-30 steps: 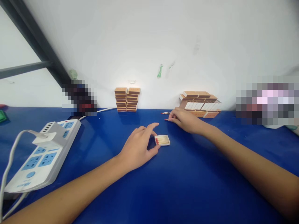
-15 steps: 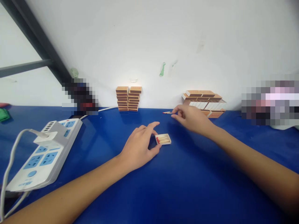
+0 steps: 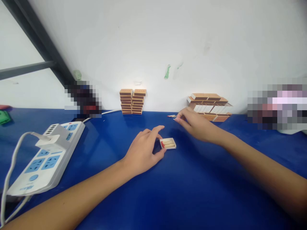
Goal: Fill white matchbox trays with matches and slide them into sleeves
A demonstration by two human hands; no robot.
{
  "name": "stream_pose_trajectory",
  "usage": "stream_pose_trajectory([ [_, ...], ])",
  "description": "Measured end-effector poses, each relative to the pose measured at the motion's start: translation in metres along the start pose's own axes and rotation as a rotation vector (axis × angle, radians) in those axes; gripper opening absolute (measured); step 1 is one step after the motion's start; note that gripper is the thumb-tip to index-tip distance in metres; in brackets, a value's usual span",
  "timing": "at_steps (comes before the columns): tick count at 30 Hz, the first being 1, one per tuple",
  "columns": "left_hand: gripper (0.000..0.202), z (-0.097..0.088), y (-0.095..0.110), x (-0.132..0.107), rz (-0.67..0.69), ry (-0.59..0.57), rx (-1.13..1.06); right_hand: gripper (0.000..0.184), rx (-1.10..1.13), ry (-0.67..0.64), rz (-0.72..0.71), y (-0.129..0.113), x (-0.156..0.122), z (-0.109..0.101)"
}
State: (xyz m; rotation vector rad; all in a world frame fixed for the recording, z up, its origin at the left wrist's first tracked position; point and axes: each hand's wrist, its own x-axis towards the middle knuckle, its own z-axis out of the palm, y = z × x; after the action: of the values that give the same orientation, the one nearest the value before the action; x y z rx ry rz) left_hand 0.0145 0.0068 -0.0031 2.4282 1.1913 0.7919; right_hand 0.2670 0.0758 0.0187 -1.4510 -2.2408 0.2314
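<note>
A small white matchbox tray lies on the blue table, with several red-tipped matches inside. My left hand steadies its left end between thumb and a finger, the index finger raised above. Farther back, my right hand is closed in a pinch. A short pale stick end, apparently a match, pokes out from its fingertips. Right beside those fingertips, a few loose matches lie on the table.
Two stacks of closed matchboxes stand against the wall. At the right is a bridge-like matchbox structure, partly behind my right hand. A white power strip with a plugged-in cable occupies the left side of the table.
My right hand has shifted slightly down and its fingers have closed into a tighter pinch, with a pale tip now showing. The left hand and tray stay put.
</note>
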Motion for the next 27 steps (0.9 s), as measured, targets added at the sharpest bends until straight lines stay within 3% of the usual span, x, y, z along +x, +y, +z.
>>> stream_pose_trajectory([
  [4, 0.068, 0.000, 0.000, 0.001, -0.007, 0.000, 0.007, 0.021, 0.257, -0.089, -0.041, -0.017, -0.006, -0.002],
  [10, 0.067, 0.000, 0.000, 0.002, -0.012, 0.008, 0.018, 0.032, 0.332, -0.097, -0.105, -0.033, -0.010, -0.007],
  [17, 0.063, -0.002, 0.002, 0.003, -0.057, 0.099, 0.017, 0.034, 0.647, -0.110, 0.154, -0.043, -0.017, 0.001],
  [22, 0.061, -0.003, 0.001, 0.004, -0.088, 0.146, 0.012, 0.036, 0.538, -0.081, 0.126, -0.031, -0.017, 0.013],
  [27, 0.062, -0.003, 0.001, 0.004, -0.106, 0.109, 0.016, 0.039, 0.448, -0.073, 0.116, -0.015, -0.009, 0.013],
])
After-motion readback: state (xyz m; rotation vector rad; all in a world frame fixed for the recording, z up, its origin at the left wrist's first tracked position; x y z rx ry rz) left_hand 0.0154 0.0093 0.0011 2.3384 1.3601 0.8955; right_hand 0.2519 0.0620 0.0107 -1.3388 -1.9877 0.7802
